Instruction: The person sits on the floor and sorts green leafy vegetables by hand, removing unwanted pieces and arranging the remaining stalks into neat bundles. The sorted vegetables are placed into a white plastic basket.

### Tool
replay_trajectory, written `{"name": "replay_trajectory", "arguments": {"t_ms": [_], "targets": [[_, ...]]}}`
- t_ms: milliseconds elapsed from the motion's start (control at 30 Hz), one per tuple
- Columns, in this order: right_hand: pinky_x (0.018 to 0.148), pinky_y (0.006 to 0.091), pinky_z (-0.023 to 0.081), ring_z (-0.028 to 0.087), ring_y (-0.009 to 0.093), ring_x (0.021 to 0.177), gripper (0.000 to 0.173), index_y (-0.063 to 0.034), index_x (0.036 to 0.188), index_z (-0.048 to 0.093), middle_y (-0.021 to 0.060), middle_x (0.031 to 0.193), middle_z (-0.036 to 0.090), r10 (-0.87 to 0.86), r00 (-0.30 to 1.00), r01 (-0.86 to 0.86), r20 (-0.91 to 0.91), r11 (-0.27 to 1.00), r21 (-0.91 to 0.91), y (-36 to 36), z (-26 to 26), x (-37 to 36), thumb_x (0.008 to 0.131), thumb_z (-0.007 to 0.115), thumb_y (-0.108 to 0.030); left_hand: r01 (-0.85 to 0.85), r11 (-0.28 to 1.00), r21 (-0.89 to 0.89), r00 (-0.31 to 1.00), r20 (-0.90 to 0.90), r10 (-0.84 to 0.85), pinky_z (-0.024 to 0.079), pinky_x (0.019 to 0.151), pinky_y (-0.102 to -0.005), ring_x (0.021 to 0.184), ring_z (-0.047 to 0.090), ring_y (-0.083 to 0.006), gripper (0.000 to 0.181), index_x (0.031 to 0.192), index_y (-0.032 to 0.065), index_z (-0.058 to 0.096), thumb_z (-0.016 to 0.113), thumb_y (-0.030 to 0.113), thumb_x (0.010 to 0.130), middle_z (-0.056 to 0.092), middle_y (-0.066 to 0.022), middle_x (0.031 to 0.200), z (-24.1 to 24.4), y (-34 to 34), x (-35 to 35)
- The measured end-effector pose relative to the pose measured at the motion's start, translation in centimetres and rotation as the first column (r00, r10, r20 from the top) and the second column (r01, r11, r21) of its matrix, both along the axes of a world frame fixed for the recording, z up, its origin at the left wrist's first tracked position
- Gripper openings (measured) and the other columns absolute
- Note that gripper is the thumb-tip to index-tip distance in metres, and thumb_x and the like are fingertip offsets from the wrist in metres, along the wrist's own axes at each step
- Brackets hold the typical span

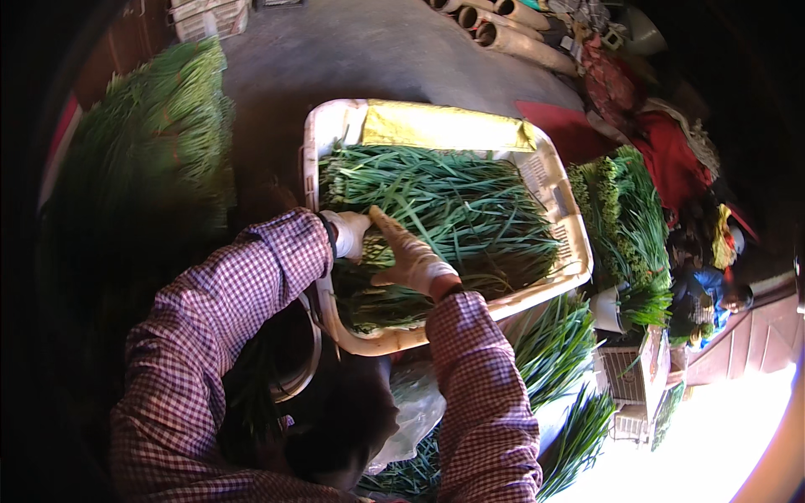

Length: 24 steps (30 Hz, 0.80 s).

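Note:
A white plastic crate (572,251) stands before me, its bed of long green leafy stalks (440,195), which look like garlic chives, lying mostly crosswise. My left hand (352,234), in a pale glove, reaches over the crate's left side onto the stalk ends. Its fingers point down and are partly hidden, so its grip does not show. Close beside it, my right hand (409,254) has thumb and forefinger spread apart over the stalks, with nothing visible between them. A yellow sheet (446,126) is folded over the crate's far rim.
Bundled greens (182,119) are stacked at the left. More greens (635,220) lie to the right, near a red cloth (673,157). Large tubes (522,47) rest on the floor at the back. A person in blue (710,289) is at the far right. Clear plastic (415,409) lies below the crate.

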State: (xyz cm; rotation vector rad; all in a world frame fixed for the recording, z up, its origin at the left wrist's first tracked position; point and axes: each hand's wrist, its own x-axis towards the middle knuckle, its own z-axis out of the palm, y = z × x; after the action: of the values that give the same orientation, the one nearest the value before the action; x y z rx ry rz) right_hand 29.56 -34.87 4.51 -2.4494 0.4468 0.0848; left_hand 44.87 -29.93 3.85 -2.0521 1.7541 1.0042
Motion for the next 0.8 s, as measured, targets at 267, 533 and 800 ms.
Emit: {"name": "replay_trajectory", "arguments": {"t_ms": [267, 533, 800], "targets": [[0.106, 0.0412, 0.019, 0.025, 0.026, 0.131, 0.114, -0.0131, 0.141, 0.005, 0.0135, 0.138, 0.032, -0.171, 0.977, 0.114, -0.126, 0.922, -0.371, 0.6, -0.1, 1.0, 0.057, 0.079, -0.036, -0.249, 0.937, -0.244, 0.825, -0.561, 0.073, 0.043, 0.090, -0.0308, 0.104, 0.053, -0.0247, 0.078, 0.117, -0.0079, 0.046, 0.080, 0.020, 0.053, 0.055, -0.0199, 0.112, -4.2, -0.3, 2.5], [0.088, 0.0390, 0.040, 0.053, 0.027, 0.096, 0.094, -0.0176, 0.133, 0.032, 0.0093, 0.105, 0.057, -0.314, 0.914, 0.319, 0.257, 0.947, 0.023, -1.1, -1.0, -2.9, 0.053, 0.081, -0.020, -0.477, 0.879, 0.021, 0.073, -0.995, 0.063, 0.046, 0.088, -0.0339, 0.101, 0.056, -0.0209, 0.042, 0.116, 0.0023, 0.054, 0.066, 0.017, 0.079, 0.058, -0.0120, 0.110, -3.0, 0.9, 2.8], [0.084, 0.0293, 0.047, 0.052, 0.016, 0.094, 0.084, -0.0166, 0.133, 0.033, 0.0053, 0.111, 0.048, -0.778, 0.315, 0.311, 0.544, 0.626, 0.716, -3.0, 1.8, -12.7, 0.063, 0.072, 0.008, -0.519, 0.628, -0.579, 0.571, -0.782, -0.249, 0.018, 0.108, -0.0362, 0.130, 0.026, -0.0242, 0.087, 0.138, 0.0108, 0.026, 0.075, 0.019, 0.066, 0.030, -0.0111, 0.140, 2.8, 1.1, 1.1]]}}
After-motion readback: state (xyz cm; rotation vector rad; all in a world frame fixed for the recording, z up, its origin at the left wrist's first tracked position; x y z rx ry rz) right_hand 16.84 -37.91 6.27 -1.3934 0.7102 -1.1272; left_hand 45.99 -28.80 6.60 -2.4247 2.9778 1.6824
